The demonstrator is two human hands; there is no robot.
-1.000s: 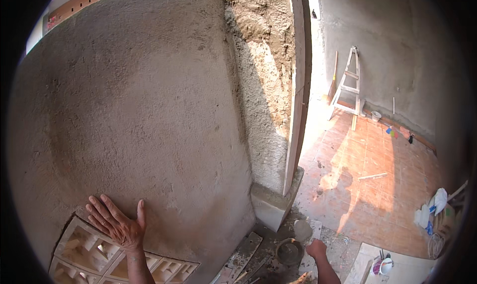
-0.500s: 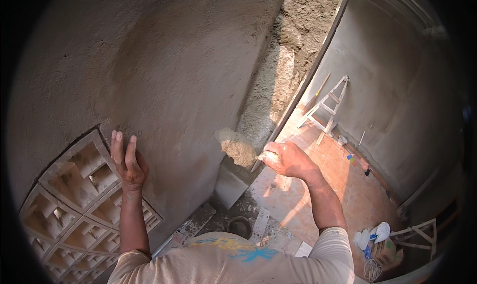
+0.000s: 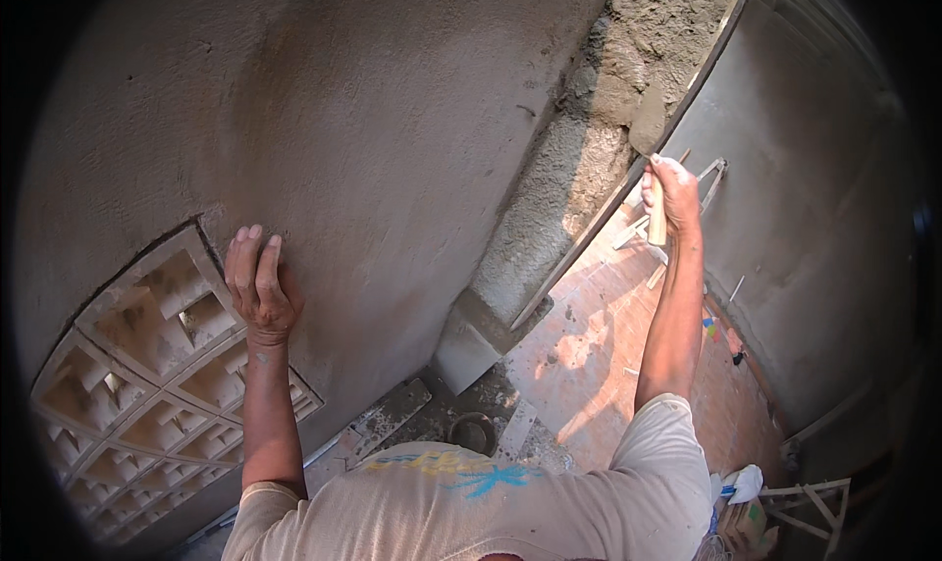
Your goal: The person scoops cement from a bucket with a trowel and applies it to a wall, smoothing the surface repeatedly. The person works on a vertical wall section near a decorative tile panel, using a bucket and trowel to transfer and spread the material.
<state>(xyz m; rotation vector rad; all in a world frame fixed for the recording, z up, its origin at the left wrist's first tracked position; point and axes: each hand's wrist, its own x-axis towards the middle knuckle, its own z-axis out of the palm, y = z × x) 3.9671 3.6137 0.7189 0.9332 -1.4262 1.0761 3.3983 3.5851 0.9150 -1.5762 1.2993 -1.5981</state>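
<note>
Wet grey mortar on a wooden-handled steel trowel is pressed against the rough, unfinished strip of wall beside a slanting timber guide batten. The right hand, its grip closed around the pale handle, holds the blade high and just above the fist, apparently to lay the mix flat on the surface. The left hand, fingers together and flat, rests on the smooth grey plastered wall at the upper corner of a patterned concrete vent-block panel, seemingly for balance.
</note>
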